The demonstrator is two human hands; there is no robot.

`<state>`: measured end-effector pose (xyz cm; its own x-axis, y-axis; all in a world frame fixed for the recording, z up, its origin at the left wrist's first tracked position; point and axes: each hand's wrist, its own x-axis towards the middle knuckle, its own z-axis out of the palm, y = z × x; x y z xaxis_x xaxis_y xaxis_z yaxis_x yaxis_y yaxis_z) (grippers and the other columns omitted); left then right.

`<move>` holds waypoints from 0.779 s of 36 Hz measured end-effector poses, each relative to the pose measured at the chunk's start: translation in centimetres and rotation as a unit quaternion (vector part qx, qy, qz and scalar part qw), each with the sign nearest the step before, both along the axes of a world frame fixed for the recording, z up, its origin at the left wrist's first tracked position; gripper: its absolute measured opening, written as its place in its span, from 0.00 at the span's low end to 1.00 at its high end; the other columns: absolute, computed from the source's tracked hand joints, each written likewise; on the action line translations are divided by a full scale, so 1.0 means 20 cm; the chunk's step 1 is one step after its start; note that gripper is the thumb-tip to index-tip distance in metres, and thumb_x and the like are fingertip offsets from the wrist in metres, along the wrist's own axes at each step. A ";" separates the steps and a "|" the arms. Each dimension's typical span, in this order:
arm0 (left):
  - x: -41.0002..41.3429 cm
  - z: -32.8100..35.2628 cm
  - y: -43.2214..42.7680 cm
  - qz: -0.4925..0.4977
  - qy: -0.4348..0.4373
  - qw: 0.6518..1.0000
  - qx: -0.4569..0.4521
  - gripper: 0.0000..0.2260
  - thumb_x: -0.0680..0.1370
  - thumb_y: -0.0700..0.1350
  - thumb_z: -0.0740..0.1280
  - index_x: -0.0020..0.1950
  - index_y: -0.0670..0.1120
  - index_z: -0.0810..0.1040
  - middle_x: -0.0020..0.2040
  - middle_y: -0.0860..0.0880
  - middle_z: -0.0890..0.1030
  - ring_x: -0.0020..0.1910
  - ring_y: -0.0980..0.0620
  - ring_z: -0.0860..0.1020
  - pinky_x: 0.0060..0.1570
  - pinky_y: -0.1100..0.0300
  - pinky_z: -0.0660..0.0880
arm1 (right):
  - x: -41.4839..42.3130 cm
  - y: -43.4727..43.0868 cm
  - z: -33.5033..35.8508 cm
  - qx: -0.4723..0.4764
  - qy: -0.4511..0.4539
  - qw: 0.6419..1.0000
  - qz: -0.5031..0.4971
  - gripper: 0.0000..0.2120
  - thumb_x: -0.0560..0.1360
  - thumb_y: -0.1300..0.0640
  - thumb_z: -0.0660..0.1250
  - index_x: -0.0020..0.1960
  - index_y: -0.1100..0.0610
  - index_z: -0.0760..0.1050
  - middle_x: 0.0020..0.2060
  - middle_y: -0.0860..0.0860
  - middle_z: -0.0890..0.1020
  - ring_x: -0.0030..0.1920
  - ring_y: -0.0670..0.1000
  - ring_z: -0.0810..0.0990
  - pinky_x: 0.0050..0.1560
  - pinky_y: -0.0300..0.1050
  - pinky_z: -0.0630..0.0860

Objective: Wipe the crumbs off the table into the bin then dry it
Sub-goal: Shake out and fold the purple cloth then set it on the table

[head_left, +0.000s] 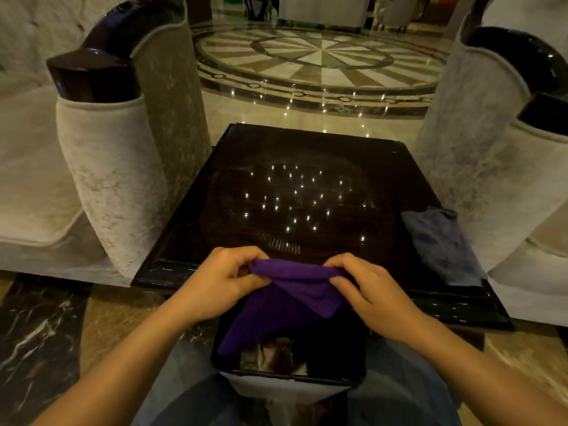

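Below both pinching hands, left (222,279) and right (365,290), the purple microfibre cloth (292,298) overhangs the black square bin (359,358); careless shaking could scatter crumbs.

Both hands (295,287) pinch a purple cloth (285,299) above the bin (362,348).

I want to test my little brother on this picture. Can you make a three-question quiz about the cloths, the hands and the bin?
1. True or false: the purple cloth is held by both hands.
2. Where does the grey-blue cloth lie? A) in the bin B) on the table's right edge C) on the floor
3. What hangs right above the open bin?

Key
1. True: the left hand and right hand each pinch its top edge.
2. B, on the dark table.
3. The purple cloth's lower end.
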<state>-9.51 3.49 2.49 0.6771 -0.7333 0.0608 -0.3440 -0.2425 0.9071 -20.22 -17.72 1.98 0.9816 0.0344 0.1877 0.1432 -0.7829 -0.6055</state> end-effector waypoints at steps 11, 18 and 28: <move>0.00 0.01 -0.03 0.013 -0.051 0.998 -0.036 0.05 0.68 0.45 0.71 0.39 0.56 0.79 0.35 0.52 0.82 0.37 0.59 0.80 0.35 0.65 0.75 | -0.01 0.02 0.09 -0.118 -0.132 0.984 -0.013 0.10 0.73 0.60 0.61 0.49 0.62 0.78 0.41 0.57 0.82 0.39 0.53 0.82 0.37 0.45 0.81; -0.01 -0.01 -0.05 0.027 -0.150 0.988 -0.037 0.03 0.68 0.45 0.74 0.39 0.51 0.81 0.33 0.57 0.80 0.38 0.55 0.78 0.37 0.64 0.73 | -0.02 0.01 0.10 -0.168 -0.142 0.975 -0.013 0.09 0.70 0.62 0.64 0.48 0.61 0.79 0.39 0.56 0.83 0.35 0.53 0.83 0.32 0.45 0.81; -0.02 -0.01 -0.07 0.065 -0.193 0.974 -0.099 0.02 0.68 0.51 0.67 0.38 0.54 0.75 0.35 0.56 0.76 0.36 0.61 0.76 0.36 0.69 0.70 | -0.01 0.02 0.15 -0.168 -0.151 0.974 -0.030 0.11 0.72 0.59 0.60 0.48 0.60 0.79 0.39 0.54 0.84 0.37 0.51 0.83 0.36 0.40 0.78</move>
